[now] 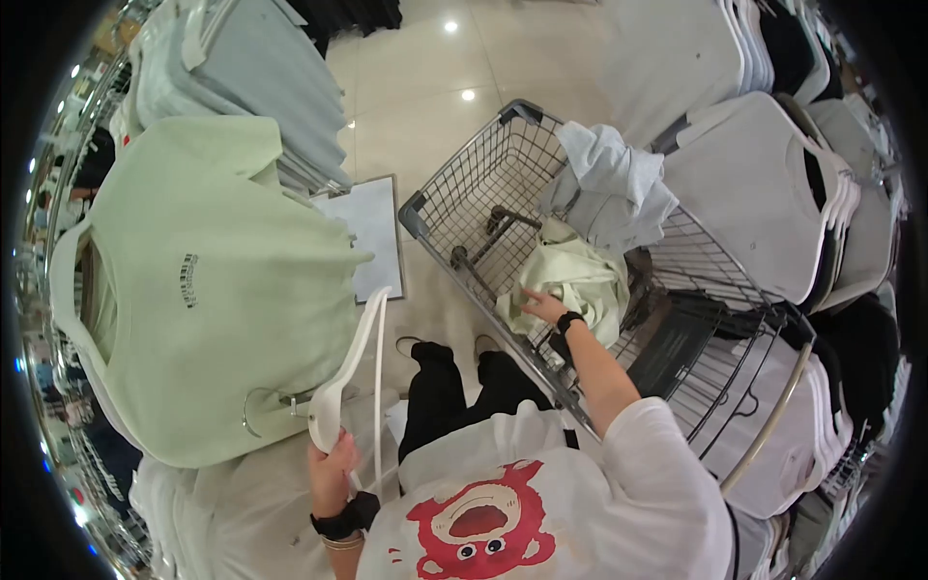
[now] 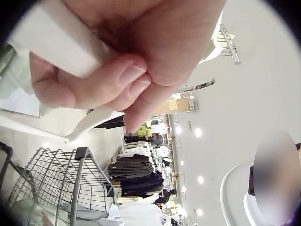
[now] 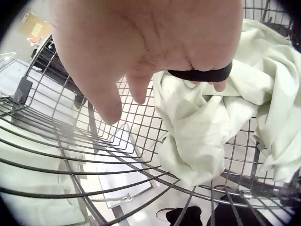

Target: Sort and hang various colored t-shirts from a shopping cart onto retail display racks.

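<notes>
My left hand (image 1: pixel 332 472) grips a white plastic clothes hanger (image 1: pixel 333 401) close to my body. The left wrist view shows its fingers (image 2: pixel 110 87) curled round the hanger. No garment hangs on that part of it. My right hand (image 1: pixel 549 307) is inside the wire shopping cart (image 1: pixel 454 164), over a crumpled pale green garment (image 1: pixel 585 280). In the right wrist view its fingers (image 3: pixel 108 108) point down, loosely extended, beside the bunched cloth. A grey garment (image 1: pixel 619 179) lies heaped next to the green one, over the cart's far side.
On my left a pale green shirt (image 1: pixel 232 271) with small dark print hangs at the front of a rack. Light blue-grey garments (image 1: pixel 242 87) hang beyond it. Grey and white shirts (image 1: pixel 749 193) line the right side. Tiled floor (image 1: pixel 406 87) runs ahead between the racks.
</notes>
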### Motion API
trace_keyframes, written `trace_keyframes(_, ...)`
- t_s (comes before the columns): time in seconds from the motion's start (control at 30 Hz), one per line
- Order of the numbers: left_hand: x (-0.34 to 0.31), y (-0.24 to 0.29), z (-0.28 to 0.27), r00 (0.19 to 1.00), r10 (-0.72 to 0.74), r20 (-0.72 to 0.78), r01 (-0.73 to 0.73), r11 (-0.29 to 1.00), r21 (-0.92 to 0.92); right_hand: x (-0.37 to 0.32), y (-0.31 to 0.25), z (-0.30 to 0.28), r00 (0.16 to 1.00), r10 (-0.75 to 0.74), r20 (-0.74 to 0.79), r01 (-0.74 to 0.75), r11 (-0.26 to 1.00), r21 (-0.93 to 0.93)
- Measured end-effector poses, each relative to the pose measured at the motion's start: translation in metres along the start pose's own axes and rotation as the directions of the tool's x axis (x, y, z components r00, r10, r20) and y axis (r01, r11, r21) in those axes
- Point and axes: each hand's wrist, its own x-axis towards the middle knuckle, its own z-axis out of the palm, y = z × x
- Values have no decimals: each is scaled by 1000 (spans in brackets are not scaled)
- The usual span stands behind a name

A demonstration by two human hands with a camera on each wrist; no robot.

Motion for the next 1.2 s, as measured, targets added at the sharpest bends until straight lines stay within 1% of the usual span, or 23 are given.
trace_keyframes(0.03,0,3,4,1000,8,-12,-8,1000,22,3,-4,-2,995,84,62,-77,991,-106)
trace_keyframes(0.07,-2,1,2,1000,20,-20,-20,1000,-4,8,-2,5,965,260,-8,-261,964,-51)
trace_keyframes(0.13,-1,-3,0,995,98,2,-98,994,55,17,16,8,933,242,-268,-251,968,-1)
trace_keyframes(0.23,-15,5,2,978,166,-129,-170,985,-19,10,15,-4,842,421,-339,-302,887,351)
trace_keyframes(0.27,-21,6,-1,972,183,-148,-194,979,-62,6,14,2,844,426,-325,-313,885,345)
trace_keyframes(0.3,-21,7,0,966,216,-145,-228,971,-70,1,16,3,861,394,-322,-89,740,667)
trace_keyframes(0.33,-17,6,1,968,208,-143,-221,972,-80,-5,12,-6,867,355,-349,158,468,869)
trace_keyframes(0.37,-10,2,0,959,242,-148,-252,966,-52,-14,4,-17,919,252,-302,244,236,940)
trace_keyframes(0.4,-6,0,-1,949,273,-157,-279,960,-20,-29,0,-33,965,113,-239,218,172,961)
trace_keyframes(0.47,-1,9,14,954,264,-139,-246,960,132,-99,-90,-76,954,163,-250,259,-36,965)
trace_keyframes(0.53,2,22,40,921,383,-69,-357,903,241,-153,-131,-103,937,-157,-312,322,39,946)
trace_keyframes(0.6,6,27,59,899,436,50,-438,884,167,-203,-192,-113,869,-341,-358,389,24,921)
trace_keyframes(0.67,13,35,82,781,602,167,-607,794,-28,-245,-245,-119,819,-465,-337,438,126,890)
trace_keyframes(0.73,17,49,95,692,656,301,-696,717,40,-271,-294,-114,701,-626,-341,528,135,838)
trace_keyframes(0.77,20,48,106,618,715,328,-754,657,-12,-285,-321,-105,714,-598,-364,532,126,837)
trace_keyframes(0.8,3,61,115,718,564,407,-562,816,-139,-295,-340,-100,727,-566,-388,537,117,836)
trace_keyframes(0.87,9,59,123,653,708,270,-721,690,-66,-294,-354,-114,460,-880,-120,464,123,877)
trace_keyframes(0.9,7,68,119,671,715,195,-719,692,-65,-305,-361,-111,546,-793,-272,695,247,676)
trace_keyframes(0.93,3,79,112,685,719,118,-717,694,-66,-308,-361,-111,539,-796,-275,703,245,668)
trace_keyframes(1.0,-2,92,100,705,709,-34,-679,659,-323,-309,-355,-112,203,-929,-308,960,128,248)
trace_keyframes(1.07,-19,114,95,714,675,-188,-657,553,-511,-310,-342,-104,323,-941,-104,907,339,-248)
trace_keyframes(1.17,-34,126,81,742,627,-238,-623,515,-589,-278,-330,-44,408,-897,-168,809,441,-390)
trace_keyframes(1.2,-33,123,76,740,629,-240,-627,516,-583,-262,-324,-33,517,-827,-221,768,562,-308)
